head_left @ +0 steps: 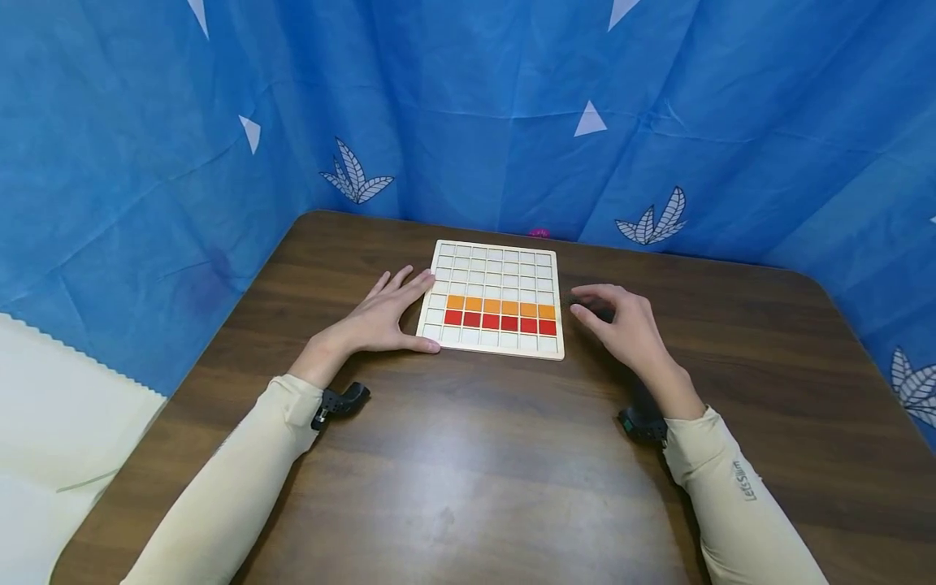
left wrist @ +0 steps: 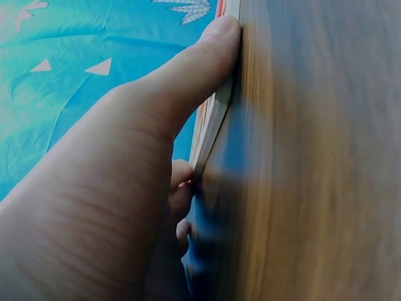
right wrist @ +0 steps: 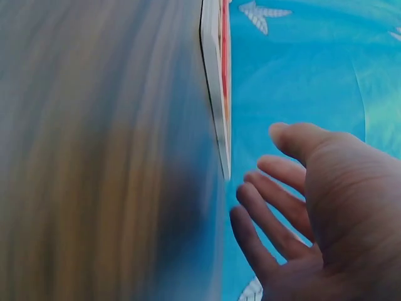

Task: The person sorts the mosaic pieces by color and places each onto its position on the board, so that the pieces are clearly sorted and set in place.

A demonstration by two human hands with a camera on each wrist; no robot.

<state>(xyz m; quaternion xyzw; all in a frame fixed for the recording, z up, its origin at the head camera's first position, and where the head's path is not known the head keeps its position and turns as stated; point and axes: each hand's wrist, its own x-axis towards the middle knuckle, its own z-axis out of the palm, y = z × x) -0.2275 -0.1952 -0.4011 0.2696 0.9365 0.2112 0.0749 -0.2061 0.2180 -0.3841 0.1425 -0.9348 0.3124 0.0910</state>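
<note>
A square pale wooden board with a grid of cells lies flat on the table. One row of its cells holds orange squares, and the row nearer me holds red squares; the other cells look whitish. With fingers spread, my left hand touches the board's left edge, its thumb at the near left corner. The left wrist view shows that thumb against the board's side. Just off the board's right edge hovers my right hand, fingers loosely bent and nothing between them.
The brown wooden table stretches around the board, its far edge close behind. A blue patterned curtain hangs at the back and left. Black wrist devices sit under both wrists. White cloth shows at the left.
</note>
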